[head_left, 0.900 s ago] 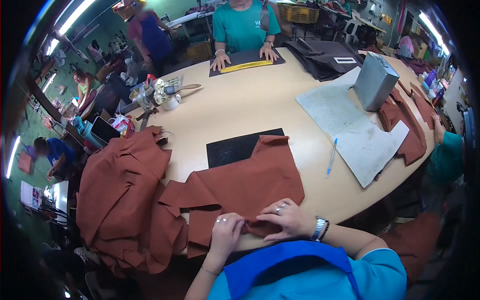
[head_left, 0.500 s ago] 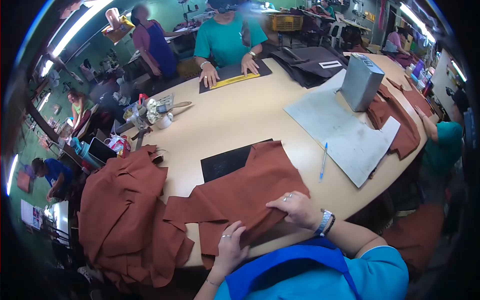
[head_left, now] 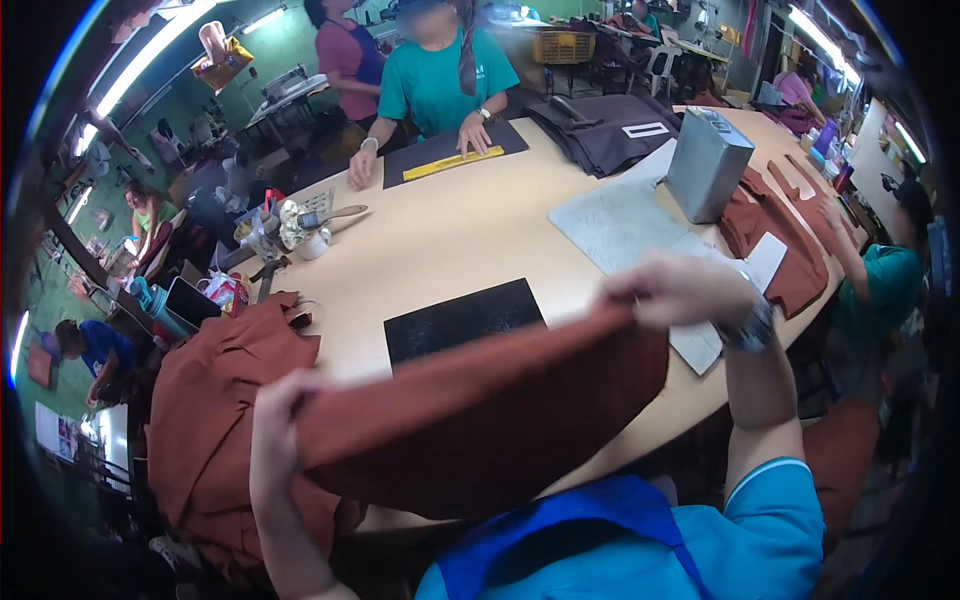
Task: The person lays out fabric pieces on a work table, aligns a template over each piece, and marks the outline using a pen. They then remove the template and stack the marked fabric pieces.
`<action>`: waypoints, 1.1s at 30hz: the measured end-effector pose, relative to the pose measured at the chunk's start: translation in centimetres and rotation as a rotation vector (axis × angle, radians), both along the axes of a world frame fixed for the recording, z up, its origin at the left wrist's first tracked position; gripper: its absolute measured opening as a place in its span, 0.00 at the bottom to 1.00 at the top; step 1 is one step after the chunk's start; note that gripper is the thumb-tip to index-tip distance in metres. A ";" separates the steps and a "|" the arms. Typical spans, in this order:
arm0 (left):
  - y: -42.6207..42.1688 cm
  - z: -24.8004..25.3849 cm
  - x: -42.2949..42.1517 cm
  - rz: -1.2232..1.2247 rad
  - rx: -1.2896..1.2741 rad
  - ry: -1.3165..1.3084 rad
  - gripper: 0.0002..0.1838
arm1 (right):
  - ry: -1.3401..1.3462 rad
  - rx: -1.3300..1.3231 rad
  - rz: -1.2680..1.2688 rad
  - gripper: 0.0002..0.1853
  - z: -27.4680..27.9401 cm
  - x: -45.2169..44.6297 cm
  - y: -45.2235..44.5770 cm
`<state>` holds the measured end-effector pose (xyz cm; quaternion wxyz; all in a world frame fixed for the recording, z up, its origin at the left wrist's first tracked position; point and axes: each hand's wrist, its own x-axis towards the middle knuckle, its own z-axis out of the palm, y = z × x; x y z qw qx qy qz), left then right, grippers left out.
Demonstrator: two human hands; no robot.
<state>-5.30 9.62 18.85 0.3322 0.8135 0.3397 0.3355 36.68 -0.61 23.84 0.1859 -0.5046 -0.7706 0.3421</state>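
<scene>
A reddish-brown piece of fabric [head_left: 480, 410] is stretched between my two hands above the table's near edge, its lower part sagging in a curve. My left hand [head_left: 285, 410] grips its left end. At the upper right corner, my right hand [head_left: 690, 295] pinches the cloth, blurred by motion. Behind the fabric a flat black sheet [head_left: 460, 320] lies on the table, partly covered by the raised cloth. A heap of the same brown fabric [head_left: 220, 420] rests at the left edge, just beyond my left forearm.
A grey sheet [head_left: 610, 220] carries a metal can [head_left: 708, 165] at the right, beside brown cut pieces [head_left: 775, 235]. A brush [head_left: 335, 213] and small pots stand at the left. Across the table [head_left: 440, 235], a co-worker's hands touch a yellow ruler [head_left: 450, 163] on dark material.
Both my hands have lifted the brown fabric off the table and spread apart, exposing more of the black sheet. The co-worker opposite has moved one hand off the ruler.
</scene>
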 end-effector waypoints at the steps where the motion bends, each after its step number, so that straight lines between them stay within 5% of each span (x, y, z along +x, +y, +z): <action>1: 2.8 0.1 1.7 0.002 -0.057 0.098 0.08 | -0.088 0.051 -0.060 0.19 -2.0 1.8 3.0; 5: 17.4 -3.6 5.6 0.149 0.220 0.528 0.17 | -0.291 0.389 -0.360 0.17 -4.6 5.0 13.5; 6: 20.0 -3.4 6.7 0.323 0.337 0.480 0.19 | -0.243 0.601 -0.422 0.16 -4.5 5.9 15.4; 8: 21.9 0.8 8.6 0.263 0.756 -0.033 0.15 | -0.030 0.966 -0.431 0.17 -1.1 5.9 16.0; 9: 20.3 3.4 9.3 0.302 0.696 -0.135 0.18 | 0.135 1.026 -0.385 0.16 1.3 4.9 14.7; 12: 15.2 7.8 9.4 0.362 0.800 -0.236 0.21 | -0.108 1.315 -0.496 0.13 3.9 4.1 9.9; 16: 10.8 0.3 7.1 0.363 0.891 -0.035 0.18 | -0.092 1.131 -0.406 0.16 -1.7 3.5 4.2; 18: 8.6 -5.9 6.1 0.297 0.620 0.035 0.19 | -0.088 0.957 -0.450 0.18 -7.1 2.9 2.0; 23: 3.0 -17.9 3.4 0.164 0.400 0.338 0.19 | -0.237 0.719 -0.327 0.11 -18.1 1.9 -2.9; 27: -1.5 -20.6 1.0 0.037 0.306 0.511 0.19 | -0.047 0.150 -0.476 0.08 -19.0 2.9 -5.7; 30: -4.6 -17.5 2.9 0.105 0.280 0.482 0.24 | -0.137 0.139 -0.939 0.12 -20.5 5.4 -4.3; 33: -6.0 -18.0 3.5 -0.079 0.295 0.551 0.27 | -0.200 0.269 -0.997 0.13 -23.5 6.8 -2.9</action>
